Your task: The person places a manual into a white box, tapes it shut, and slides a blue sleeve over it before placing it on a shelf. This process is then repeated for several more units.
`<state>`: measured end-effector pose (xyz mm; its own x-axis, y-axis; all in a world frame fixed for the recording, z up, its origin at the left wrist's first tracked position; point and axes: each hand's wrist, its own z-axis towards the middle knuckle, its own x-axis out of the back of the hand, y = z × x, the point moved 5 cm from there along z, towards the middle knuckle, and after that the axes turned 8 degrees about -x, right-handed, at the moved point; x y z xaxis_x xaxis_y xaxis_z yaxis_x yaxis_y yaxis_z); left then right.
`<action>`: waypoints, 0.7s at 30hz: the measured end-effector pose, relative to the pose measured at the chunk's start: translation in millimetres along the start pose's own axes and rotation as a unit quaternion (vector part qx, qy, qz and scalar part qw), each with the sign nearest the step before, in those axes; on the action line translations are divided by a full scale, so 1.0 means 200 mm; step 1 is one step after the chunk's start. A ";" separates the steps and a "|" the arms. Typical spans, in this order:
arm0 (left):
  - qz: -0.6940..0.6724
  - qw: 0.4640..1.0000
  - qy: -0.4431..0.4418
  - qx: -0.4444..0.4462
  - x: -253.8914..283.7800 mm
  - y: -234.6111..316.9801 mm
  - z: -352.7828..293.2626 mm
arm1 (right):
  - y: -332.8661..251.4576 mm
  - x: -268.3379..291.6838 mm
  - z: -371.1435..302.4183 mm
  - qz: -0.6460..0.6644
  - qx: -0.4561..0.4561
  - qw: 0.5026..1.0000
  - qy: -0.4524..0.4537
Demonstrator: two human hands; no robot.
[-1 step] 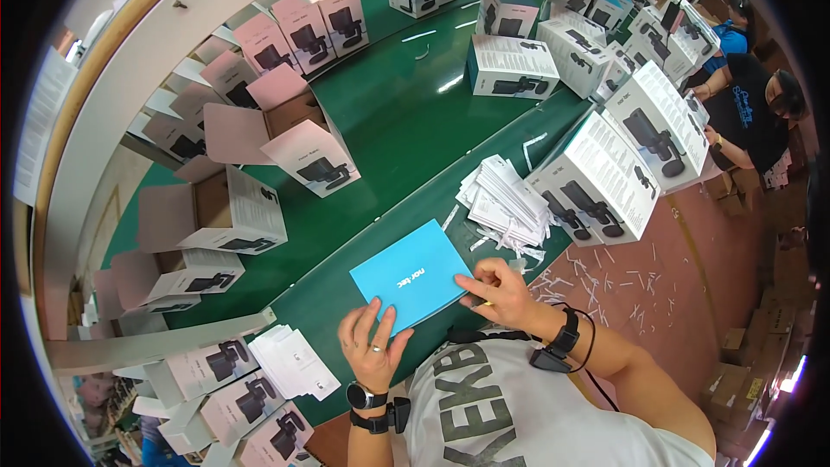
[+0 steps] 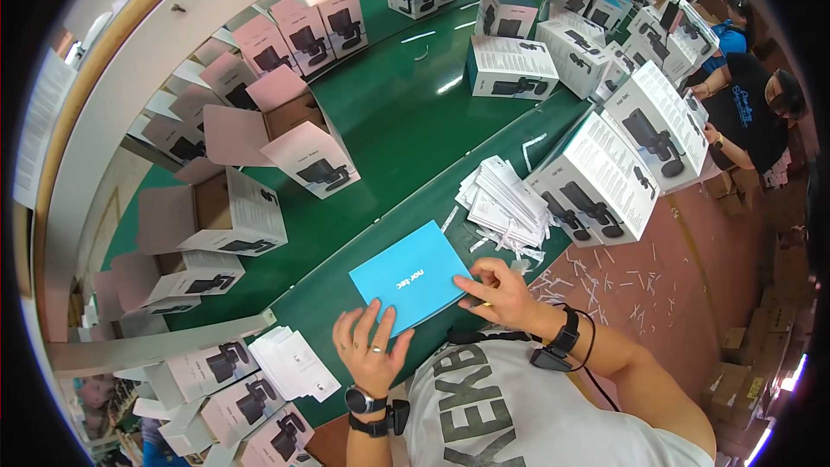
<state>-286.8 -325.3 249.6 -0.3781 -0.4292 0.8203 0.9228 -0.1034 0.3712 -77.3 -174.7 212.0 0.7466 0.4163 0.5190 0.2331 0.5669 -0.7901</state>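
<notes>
A flat, bright blue rectangular card (image 2: pixel 406 268) with white lettering lies tilted over the green bench just in front of me. I cannot tell whether it is a single piece or a folded booklet. My right hand (image 2: pixel 500 291) pinches its right corner, thumb on top and the other fingers curled beneath. A small yellow bit shows by those fingers, too small to name. At the card's lower left edge, my left hand (image 2: pixel 372 348) has its fingers spread, with the fingertips touching the blue surface.
A loose pile of white papers (image 2: pixel 501 203) lies beyond my right hand, a white paper stack (image 2: pixel 296 363) to the left. Open microphone boxes (image 2: pixel 311 160) line the left side; closed cartons (image 2: pixel 596 182) stand right. Paper scraps (image 2: pixel 596 285) litter the floor. A co-worker (image 2: pixel 750 108) is far right.
My left hand has shifted very slightly to the left. The blue card and my right hand look nearly unchanged.
</notes>
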 end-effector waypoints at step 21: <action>0.023 0.983 -0.172 -0.061 -0.13 -0.01 0.39 | 0.12 -0.04 0.16 0.159 0.049 0.983 -0.083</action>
<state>-285.2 -244.4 260.5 -0.3190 -0.1084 0.9415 0.9337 -0.2065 0.2926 -97.8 -141.4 200.1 0.6587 0.6890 0.3023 -0.0628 0.4507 -0.8905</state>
